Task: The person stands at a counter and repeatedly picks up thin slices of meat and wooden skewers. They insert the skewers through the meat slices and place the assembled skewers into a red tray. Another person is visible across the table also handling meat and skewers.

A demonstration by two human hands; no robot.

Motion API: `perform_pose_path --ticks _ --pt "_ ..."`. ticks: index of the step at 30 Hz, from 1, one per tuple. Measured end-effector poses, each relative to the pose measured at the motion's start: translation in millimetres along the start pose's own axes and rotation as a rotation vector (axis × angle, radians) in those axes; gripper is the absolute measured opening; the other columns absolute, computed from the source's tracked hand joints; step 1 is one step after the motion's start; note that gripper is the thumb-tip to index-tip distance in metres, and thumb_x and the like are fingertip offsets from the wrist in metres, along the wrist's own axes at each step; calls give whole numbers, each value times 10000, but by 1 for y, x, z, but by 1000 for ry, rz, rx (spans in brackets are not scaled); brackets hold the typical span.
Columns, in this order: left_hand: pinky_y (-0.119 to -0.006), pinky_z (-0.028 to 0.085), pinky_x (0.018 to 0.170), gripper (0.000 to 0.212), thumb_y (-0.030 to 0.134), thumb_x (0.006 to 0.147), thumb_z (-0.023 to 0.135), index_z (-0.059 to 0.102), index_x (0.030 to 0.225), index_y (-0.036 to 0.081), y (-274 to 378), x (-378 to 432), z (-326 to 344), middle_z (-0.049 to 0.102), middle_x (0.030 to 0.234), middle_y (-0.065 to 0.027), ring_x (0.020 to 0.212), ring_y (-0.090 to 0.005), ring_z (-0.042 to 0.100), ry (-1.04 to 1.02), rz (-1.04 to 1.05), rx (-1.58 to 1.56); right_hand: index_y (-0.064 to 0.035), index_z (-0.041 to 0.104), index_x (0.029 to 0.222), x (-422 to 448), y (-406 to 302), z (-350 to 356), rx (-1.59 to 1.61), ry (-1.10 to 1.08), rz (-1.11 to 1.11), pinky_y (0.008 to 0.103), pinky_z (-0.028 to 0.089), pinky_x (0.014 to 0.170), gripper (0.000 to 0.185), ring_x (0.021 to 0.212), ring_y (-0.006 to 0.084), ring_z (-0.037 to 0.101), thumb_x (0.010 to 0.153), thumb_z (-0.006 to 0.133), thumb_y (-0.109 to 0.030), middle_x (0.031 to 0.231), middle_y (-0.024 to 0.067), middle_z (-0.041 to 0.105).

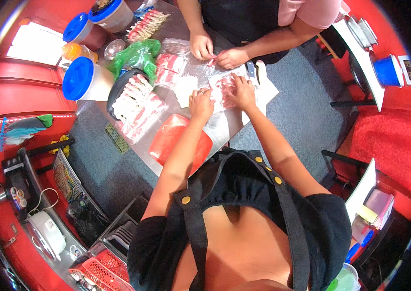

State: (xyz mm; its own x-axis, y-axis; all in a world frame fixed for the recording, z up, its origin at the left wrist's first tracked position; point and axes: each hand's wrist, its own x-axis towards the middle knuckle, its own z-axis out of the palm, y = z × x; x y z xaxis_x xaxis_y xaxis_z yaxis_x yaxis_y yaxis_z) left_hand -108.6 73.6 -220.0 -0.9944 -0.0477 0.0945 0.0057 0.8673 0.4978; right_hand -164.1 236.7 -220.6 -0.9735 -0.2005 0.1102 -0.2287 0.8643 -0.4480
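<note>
Thin red-and-white meat slices lie on a white sheet on the metal table. My right hand reaches over them from the right, thumb and fingers apart and touching the slices. At their left edge is my left hand, with a ring on one finger; whether its fingertips pinch anything is hidden. A pale paper sheet lies just left of it. Nearer to me is a red plastic tray, partly covered by my left forearm. A knife lies beyond my right hand.
Across the table, a person's hands work a small piece of meat. Left stand a dark tray of skewered rolls, packaged meat slices, a green plastic bag and blue-lidded tubs. More skewers lie at the far end.
</note>
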Motion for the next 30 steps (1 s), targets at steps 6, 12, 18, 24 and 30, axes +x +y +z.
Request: perform_pose_path --ticks 6,12,18,24,30 --pt "-396 369 836 258 150 691 660 632 944 107 -4 25 17 615 967 -76 988 -270 498 -28 -65 80 -133 494 1187 3 8 -11 119 63 -25 404 415 828 576 938 333 511 651 675 -245 1025 120 564" --pt "-301 451 687 179 148 774 641 619 930 62 -30 31 20 615 850 -38 748 -163 568 -33 -392 -646 -91 585 1057 5 25 -8 329 75 -121 373 432 796 433 878 297 547 653 680 -213 946 124 586" --pt "-238 449 637 148 128 874 541 592 984 43 -23 26 2 604 844 -40 686 -116 553 -107 -579 -1314 -70 616 983 9 30 -8 451 101 -127 342 458 735 369 795 264 567 647 715 -186 882 111 598" --pt "-306 509 676 173 115 882 511 545 1019 15 16 20 -18 576 836 -53 741 -159 582 -97 -634 -1728 -38 634 932 15 5 -11 755 -2 -81 320 469 706 360 774 221 587 662 725 -258 860 116 602" --pt "-233 499 642 240 -12 838 521 569 1068 37 20 20 -18 593 914 -56 760 -121 570 -151 -476 -1271 -2 624 912 16 -10 1 1013 -319 154 245 468 560 245 607 102 582 728 687 -150 713 61 641"
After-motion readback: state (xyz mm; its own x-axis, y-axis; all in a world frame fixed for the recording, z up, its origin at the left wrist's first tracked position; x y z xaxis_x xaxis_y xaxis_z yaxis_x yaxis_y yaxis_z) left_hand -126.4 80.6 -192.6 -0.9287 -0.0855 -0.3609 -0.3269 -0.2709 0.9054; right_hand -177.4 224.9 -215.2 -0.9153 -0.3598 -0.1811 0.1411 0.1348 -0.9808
